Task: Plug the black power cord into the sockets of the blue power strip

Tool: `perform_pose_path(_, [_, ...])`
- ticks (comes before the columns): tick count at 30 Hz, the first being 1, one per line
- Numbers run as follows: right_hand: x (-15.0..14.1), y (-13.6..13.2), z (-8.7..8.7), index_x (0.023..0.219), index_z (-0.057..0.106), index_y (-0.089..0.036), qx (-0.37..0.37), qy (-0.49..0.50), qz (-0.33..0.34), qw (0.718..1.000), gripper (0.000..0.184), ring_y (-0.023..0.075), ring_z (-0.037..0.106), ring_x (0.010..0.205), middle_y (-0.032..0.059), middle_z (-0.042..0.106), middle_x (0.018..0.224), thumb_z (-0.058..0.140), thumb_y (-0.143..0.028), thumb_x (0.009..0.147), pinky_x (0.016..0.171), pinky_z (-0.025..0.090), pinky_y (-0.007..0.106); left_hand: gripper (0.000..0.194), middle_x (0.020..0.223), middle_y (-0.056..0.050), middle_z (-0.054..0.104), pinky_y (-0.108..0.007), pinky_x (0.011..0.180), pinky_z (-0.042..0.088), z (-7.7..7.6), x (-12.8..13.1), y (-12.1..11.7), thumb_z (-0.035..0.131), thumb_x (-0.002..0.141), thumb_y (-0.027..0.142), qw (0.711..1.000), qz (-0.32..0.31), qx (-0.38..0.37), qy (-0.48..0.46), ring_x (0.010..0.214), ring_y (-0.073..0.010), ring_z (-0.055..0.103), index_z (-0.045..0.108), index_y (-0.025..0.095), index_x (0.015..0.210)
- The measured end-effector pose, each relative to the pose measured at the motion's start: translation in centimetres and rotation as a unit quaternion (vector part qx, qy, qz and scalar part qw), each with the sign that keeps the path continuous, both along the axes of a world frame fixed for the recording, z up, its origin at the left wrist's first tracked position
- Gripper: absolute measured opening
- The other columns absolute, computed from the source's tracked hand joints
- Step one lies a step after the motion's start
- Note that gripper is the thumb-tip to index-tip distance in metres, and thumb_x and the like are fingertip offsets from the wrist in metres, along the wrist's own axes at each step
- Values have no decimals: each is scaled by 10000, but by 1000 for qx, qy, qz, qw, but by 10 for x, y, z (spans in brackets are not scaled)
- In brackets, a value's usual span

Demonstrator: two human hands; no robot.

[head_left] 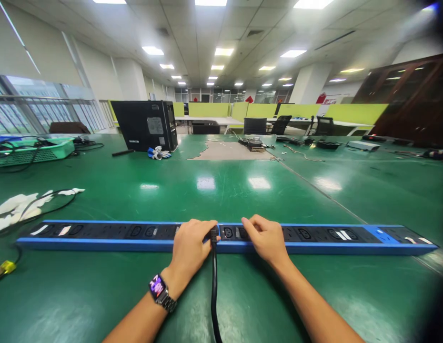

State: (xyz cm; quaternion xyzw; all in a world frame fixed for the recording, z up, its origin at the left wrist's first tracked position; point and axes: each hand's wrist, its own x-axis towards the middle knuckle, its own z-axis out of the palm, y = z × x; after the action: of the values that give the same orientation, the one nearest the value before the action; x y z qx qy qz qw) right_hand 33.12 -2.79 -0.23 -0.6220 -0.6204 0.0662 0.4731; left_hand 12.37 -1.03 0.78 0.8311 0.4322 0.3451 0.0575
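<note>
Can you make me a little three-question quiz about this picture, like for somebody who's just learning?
1. Which hand holds the black plastic plug of the thick black cable?
2. True or false: the black-banded smartwatch with a lit screen is worn on the right wrist.
3. Fill in the blank: the long, narrow power strip has a mostly black top and ____ edges.

Key:
1. The left hand.
2. False: it is worn on the left.
3. Blue.
</note>
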Motion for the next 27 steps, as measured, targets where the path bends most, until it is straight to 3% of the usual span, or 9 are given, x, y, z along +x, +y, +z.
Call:
perform_pose_path(4, [1, 0, 3, 509, 476, -202, -1, 36, 8, 999, 431, 84, 340, 440, -55, 385, 446, 515, -490, 828, 483, 289, 234, 337, 1050, -49, 716, -408, 822, 495, -4, -7, -2, 667, 813, 219, 999, -32, 5, 6, 962, -246, 630, 642, 251, 1147])
perform_pose_path(7, [2, -3, 7, 575, 539, -200, 16, 80, 32, 996, 376, 94, 360, 460, -49, 413, 474, 522, -487, 818, 494, 313, 240, 326, 1070, -49, 697, -382, 860, 495, -7, -6, -5, 598, 841, 187, 996, -32, 9, -84, 983, -219, 630, 606, 248, 1161])
perform_pose_path(9, [-2, -8, 10, 761, 627, -194, 26, 109, 93, 989, 335, 107, 398, 481, -44, 460, 517, 519, -509, 801, 501, 339, 244, 291, 1049, -57, 688, -364, 857, 498, -9, -1, -8, 581, 836, 183, 988, -17, 42, -149, 970, -210, 630, 592, 229, 1124])
perform_pose_path(12, [-16, -19, 16, 1097, 611, -183, 2, 94, 232, 968, 507, 114, 417, 472, -62, 477, 534, 550, -547, 748, 490, 341, 246, 272, 968, -68, 680, -381, 836, 486, -10, 8, -14, 612, 807, 222, 981, -34, 133, -139, 927, -228, 620, 562, 217, 1075])
perform_pose_path(14, [-27, -25, 21, 1098, 624, -193, -41, 44, 266, 962, 443, 104, 397, 447, -81, 436, 489, 567, -479, 765, 495, 327, 242, 278, 918, -66, 672, -379, 800, 480, -10, 12, -19, 623, 802, 247, 978, -53, 170, -111, 880, -230, 618, 538, 219, 1066])
perform_pose_path(17, [-37, -32, 28, 978, 669, -211, -97, 3, 233, 968, 245, 92, 391, 441, -87, 418, 460, 557, -342, 803, 509, 324, 233, 272, 902, -59, 666, -353, 748, 477, -11, 14, -22, 611, 819, 238, 977, -63, 169, -110, 846, -218, 617, 511, 224, 1071])
perform_pose_path(20, [-28, -33, 34, 992, 675, -211, -125, 8, 225, 966, 262, 90, 403, 442, -85, 447, 471, 588, -323, 772, 491, 326, 225, 303, 909, -54, 669, -352, 739, 471, -12, 13, -22, 639, 829, 276, 976, -65, 167, -121, 835, -214, 614, 498, 226, 1092])
perform_pose_path(24, [18, -26, 37, 921, 719, -186, -131, 94, 112, 980, 311, 130, 519, 512, -6, 629, 577, 577, -400, 747, 496, 381, 250, 542, 991, -70, 671, -382, 800, 464, -12, 10, -18, 726, 770, 431, 977, -53, 156, -137, 899, -232, 605, 457, 224, 1193])
perform_pose_path(27, [54, -19, 37, 784, 745, -172, -128, 137, 30, 982, 290, 203, 633, 716, 76, 731, 786, 613, -405, 674, 646, 464, 310, 438, 956, -61, 670, -372, 779, 448, -10, 9, -18, 688, 814, 380, 980, -44, 142, -133, 872, -222, 593, 488, 221, 1169])
